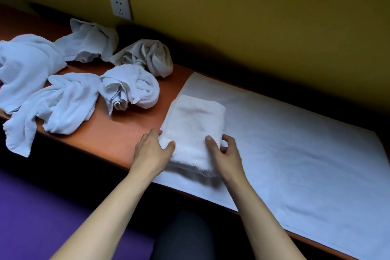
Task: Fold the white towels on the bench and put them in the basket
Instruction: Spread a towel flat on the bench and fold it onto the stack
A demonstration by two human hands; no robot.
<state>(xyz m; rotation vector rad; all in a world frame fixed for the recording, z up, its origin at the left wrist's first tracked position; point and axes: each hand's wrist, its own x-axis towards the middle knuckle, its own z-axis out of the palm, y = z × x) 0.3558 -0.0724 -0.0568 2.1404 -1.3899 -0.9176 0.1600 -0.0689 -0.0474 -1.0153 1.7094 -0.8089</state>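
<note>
Folded white towel [193, 131] lies on a large white towel spread flat [295, 143] over the right part of the orange bench [118, 133]. Left hand [152, 150] grips the folded towel's near left corner, thumb on top, fingers [157, 133] curled along the left edge. Right hand [224, 152] holds the near right edge, thumb pressed on top, fingers [229, 139] wrapped round the side. Both hands clamped on the same towel.

Five crumpled white towels in a loose group on the left part of the bench; nearest to the folded one is a rolled bundle [129, 88]. Basket not in view. Wall socket [120, 6] on the yellow wall behind.
</note>
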